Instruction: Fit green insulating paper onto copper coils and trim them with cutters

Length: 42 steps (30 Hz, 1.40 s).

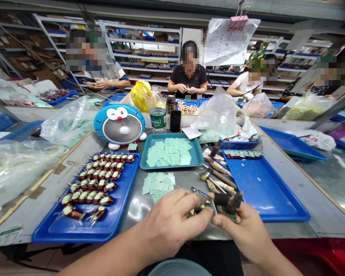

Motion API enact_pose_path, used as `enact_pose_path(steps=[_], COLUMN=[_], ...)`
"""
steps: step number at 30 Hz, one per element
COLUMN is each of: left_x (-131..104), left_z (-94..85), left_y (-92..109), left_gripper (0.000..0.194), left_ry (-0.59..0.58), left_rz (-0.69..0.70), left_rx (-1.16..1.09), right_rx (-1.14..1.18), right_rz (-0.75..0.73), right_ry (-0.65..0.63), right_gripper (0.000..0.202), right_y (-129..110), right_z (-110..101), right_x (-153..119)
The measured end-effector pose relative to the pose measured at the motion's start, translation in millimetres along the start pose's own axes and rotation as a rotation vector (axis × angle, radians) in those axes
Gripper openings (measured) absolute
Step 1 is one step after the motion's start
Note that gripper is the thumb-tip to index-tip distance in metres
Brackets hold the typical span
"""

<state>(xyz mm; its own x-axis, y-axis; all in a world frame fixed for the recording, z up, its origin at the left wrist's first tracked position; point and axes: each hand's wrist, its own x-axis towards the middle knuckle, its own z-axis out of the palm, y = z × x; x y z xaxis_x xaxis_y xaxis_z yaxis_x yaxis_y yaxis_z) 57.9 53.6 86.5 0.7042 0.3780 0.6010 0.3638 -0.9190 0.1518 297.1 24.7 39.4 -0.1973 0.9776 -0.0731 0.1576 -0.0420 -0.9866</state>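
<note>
My left hand point(172, 220) is closed, its fingertips pinching a small part with a pale green square board point(213, 207) on it. Most of that part is hidden behind the fingers. Wrapped round a dark-handled hand tool point(231, 202), my right hand point(248, 230) is closed as well, and its thumb comes close to the board. I cannot make out the tool's exact kind. Just beyond my left hand lies a loose pile of pale green square boards point(158, 184). Hand tools, among them a hammer point(214, 180), lie beyond my right hand.
At left, a blue tray point(103, 232) holds rows of copper-wound coils point(87, 196). A teal tray point(143, 163) bears more boards. The right blue tray point(264, 188) has a row of finished-looking pieces point(243, 154) along its back. A fan point(119, 124), bottle point(157, 115) and phone point(175, 122) stand behind; co-workers sit opposite.
</note>
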Motion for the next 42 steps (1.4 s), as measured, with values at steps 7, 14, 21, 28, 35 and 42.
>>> enact_pose_path(steps=[7, 14, 21, 28, 35, 42], left_x=[1, -2, -5, -8, -17, -9], left_z=[-1.9, 2.5, 9.5, 8.3, 16.7, 0.2], left_y=[2, 2, 1, 0, 4, 15], left_gripper=[0.025, 0.024, 0.023, 0.026, 0.040, 0.045], left_ry=[-0.005, 0.020, 0.061, 0.098, 0.137, 0.060], left_rz=[-0.016, -0.061, -0.103, -0.075, -0.349, -0.465], left_rx=[-0.018, -0.072, -0.173, -0.166, -0.304, -0.511], right_rx=[-0.010, 0.036, -0.191, 0.135, 0.107, 0.194], right_rz=[-0.043, 0.021, -0.132, 0.080, 0.005, 0.047], right_ry=[0.018, -0.075, 0.110, -0.088, 0.118, 0.161], right_gripper=[0.057, 0.059, 0.045, 0.059, 0.064, 0.062], right_y=[11, -11, -8, -19, 4, 4], right_z=[3, 4, 3, 13, 25, 26], right_x=[0, -1, -5, -3, -9, -11])
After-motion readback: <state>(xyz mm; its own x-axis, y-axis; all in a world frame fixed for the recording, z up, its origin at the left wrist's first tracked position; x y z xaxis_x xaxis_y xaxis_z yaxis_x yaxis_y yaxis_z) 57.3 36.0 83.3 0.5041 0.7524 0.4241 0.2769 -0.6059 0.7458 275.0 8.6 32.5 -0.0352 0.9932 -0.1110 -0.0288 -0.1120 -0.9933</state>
